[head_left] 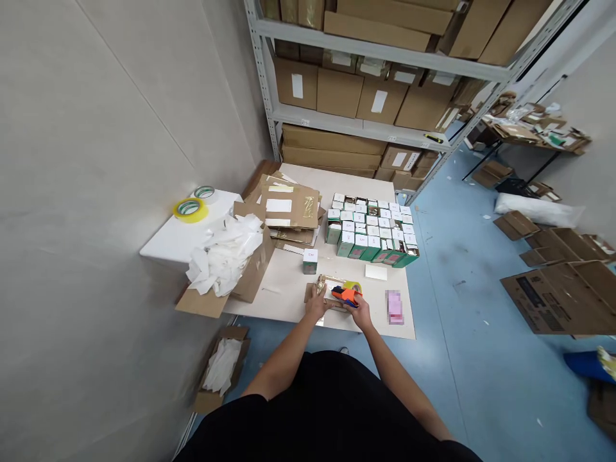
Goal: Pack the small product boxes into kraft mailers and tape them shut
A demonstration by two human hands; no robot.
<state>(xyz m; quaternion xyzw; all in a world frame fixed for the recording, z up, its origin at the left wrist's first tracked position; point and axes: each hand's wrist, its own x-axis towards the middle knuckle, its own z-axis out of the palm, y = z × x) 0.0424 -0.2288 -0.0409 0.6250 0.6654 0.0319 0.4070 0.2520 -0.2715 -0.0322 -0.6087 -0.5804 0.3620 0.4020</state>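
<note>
A small cardboard box (339, 280) lies near the front edge of the white table (283, 301). My left hand (316, 304) grips its left end, fingers over the far side and thumb towards the middle. My right hand (359, 312) is closed round an orange and blue tape dispenser (344, 295) with a roll of yellow tape (353, 286) on it. The dispenser is over the right part of the box and hides some of it. Just beyond my left hand stands a single green and white carton (310, 261).
Rows of green and white cartons (370, 231) stand at the back right, flattened cardboard (291, 205) at the back left. An open box of white paper (226, 250) sits left, near two tape rolls (190, 210). A loaded shelf (360, 125) rises behind.
</note>
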